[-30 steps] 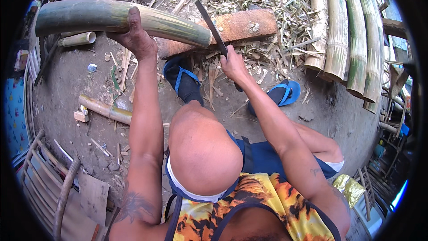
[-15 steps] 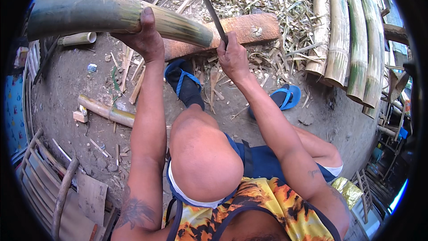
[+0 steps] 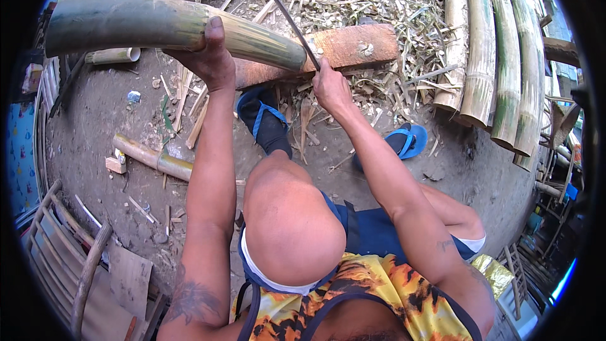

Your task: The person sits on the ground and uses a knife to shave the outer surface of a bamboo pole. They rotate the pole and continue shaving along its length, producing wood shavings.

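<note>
Green bamboo [image 3: 136, 23] is gripped by the left hand [image 3: 212, 63], a blade [image 3: 295, 30] by the right hand [image 3: 332, 90]: likely trimming, next needing steady strokes.

Shiny gold foil [image 3: 492, 274] shows at lower right, blue patterned sheeting [image 3: 21, 161] at far left.

Dirt floor [image 3: 492, 189] setup, pretty messy around the edges
Pale shavings [image 3: 401, 3] litter the far ground — slatted stick frame [image 3: 86, 281] lower left, blue patterned sheet [image 3: 21, 164] beyond it — plus a ladder-like wooden rack [image 3: 514, 281] lower right.
</note>
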The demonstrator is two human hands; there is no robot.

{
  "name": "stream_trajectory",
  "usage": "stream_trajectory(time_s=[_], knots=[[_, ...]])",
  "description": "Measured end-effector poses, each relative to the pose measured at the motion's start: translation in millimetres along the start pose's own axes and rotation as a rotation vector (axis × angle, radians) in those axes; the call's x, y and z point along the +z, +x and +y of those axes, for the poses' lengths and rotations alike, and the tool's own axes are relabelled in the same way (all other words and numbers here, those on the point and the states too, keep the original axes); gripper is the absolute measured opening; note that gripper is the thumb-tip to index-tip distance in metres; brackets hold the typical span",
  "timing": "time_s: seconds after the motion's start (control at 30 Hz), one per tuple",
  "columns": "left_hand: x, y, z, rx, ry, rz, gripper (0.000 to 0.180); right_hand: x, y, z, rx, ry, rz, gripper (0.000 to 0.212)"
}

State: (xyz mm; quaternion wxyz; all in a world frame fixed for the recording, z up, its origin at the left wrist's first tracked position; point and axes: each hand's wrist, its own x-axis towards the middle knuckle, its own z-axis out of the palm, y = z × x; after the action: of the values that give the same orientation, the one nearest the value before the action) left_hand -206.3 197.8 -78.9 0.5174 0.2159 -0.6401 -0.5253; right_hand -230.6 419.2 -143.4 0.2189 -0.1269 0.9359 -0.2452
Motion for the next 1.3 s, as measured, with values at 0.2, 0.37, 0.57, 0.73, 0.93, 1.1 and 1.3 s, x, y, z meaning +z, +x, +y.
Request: stream_trajectory(time_s=[0.2, 0.37, 0.57, 0.73, 0.93, 1.1, 1.3], knots=[[-7, 3, -12, 0.057, 0.034, -0.03, 0.103, -18, -5, -2, -0.194, 0.261, 0.19, 0.019], [-12, 4, -20, 0.053, 0.058, -0.045, 0.102, -25, -19, -12, -0.364, 0.397, 0.333, 0.018], [-9, 2, -15, 0.103, 0.165, -0.102, 0.1, -20, 3, -12, -0.066, 0.056, 0.046, 0.019], [-9, 0, -17, 0.056, 0.184, -0.077, 0.101, -19, -11, -11, -0.432, 0.321, 0.357, 0.019], [-11, -2, -16, 0.078, 0.166, -0.094, 0.1, -18, -1, -4, 0.071, 0.058, -0.049, 0.026], [-13, -1, -24, 0.056, 0.15, -0.113, 0.095, -23, -1, 3, -0.111, 0.228, 0.137, 0.019], [-15, -1, -30, 0.021, 0.089, -0.115, 0.095, -11, -8, -4, -0.245, 0.303, 0.239, 0.018]])
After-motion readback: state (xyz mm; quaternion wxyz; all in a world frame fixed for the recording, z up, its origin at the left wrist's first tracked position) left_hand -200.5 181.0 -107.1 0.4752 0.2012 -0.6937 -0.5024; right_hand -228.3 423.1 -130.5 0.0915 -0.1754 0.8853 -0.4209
